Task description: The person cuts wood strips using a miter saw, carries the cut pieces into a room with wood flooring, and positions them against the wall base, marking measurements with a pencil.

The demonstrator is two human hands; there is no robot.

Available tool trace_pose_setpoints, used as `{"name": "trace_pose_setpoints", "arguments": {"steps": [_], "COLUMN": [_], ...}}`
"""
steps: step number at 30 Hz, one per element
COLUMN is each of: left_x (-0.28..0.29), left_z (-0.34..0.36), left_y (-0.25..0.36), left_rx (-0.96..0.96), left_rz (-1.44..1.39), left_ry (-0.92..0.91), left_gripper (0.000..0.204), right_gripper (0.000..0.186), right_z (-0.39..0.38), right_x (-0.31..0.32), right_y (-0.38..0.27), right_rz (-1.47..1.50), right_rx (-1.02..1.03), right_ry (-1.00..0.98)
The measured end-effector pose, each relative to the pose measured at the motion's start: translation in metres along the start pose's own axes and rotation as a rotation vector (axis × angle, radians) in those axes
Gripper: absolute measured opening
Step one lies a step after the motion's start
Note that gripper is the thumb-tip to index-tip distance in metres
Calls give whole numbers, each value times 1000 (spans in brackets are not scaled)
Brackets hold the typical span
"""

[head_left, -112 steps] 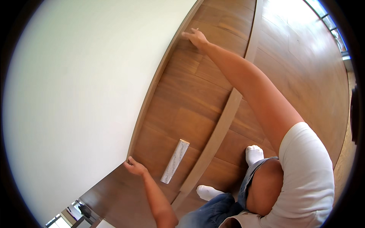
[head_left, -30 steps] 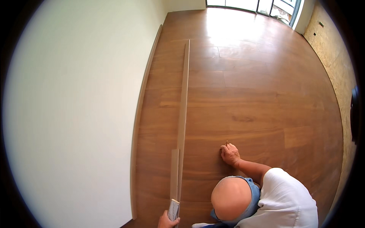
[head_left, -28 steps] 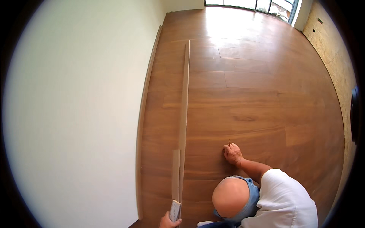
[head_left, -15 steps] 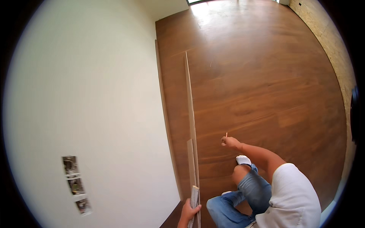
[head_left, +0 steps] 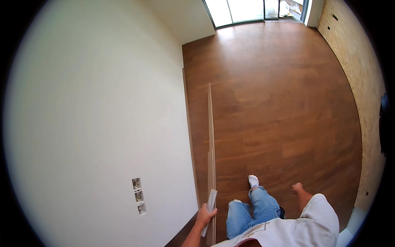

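My left hand [head_left: 207, 215] is wrapped round a short, narrow trim piece [head_left: 212, 199] with a speckled grey-white face, tilted slightly to the right. Just beyond and beneath it, long thin trim strips [head_left: 211, 164] run away from me, roughly parallel to the left wall. One strip reaches much farther than the other. Out to my right, low beside my hip, my right hand [head_left: 297, 188] has its fingers curled in. Whatever that hand may hold is hidden now.
The white wall [head_left: 103, 115] on the left has several uncovered socket boxes [head_left: 139, 196]. Another strip [head_left: 187, 111] stands along its foot. Brown wood flooring [head_left: 279, 111] stretches to a glass door [head_left: 247, 10]. A raw chipboard wall [head_left: 345, 45] bounds the right side.
I have risen from a crouch to a more upright stance. My right hand, with a pencil in it earlier, has swung right and down. My left hand keeps the trim piece.
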State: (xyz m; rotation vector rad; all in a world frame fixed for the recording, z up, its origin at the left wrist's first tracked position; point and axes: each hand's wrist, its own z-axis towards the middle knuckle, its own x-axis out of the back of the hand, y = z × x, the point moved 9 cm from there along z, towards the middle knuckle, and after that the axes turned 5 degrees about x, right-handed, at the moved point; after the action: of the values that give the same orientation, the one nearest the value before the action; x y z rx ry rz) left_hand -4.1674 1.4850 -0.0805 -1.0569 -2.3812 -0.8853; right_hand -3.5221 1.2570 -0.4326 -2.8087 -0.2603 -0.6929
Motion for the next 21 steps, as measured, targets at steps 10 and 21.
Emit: {"name": "trace_pose_setpoints", "arguments": {"steps": [10, 21], "left_x": [60, 120], "left_z": [8, 156], "left_y": [102, 274], "left_rx": [-68, -197], "left_rz": [-52, -118], "left_ry": [-43, -179], "left_gripper": [65, 63], "right_gripper": [21, 38], "right_z": [-51, -141], "right_x": [56, -33], "right_y": [-362, -780], "right_rz": [341, 597], "right_rx": [422, 421], "right_ry": [-47, -402]}}
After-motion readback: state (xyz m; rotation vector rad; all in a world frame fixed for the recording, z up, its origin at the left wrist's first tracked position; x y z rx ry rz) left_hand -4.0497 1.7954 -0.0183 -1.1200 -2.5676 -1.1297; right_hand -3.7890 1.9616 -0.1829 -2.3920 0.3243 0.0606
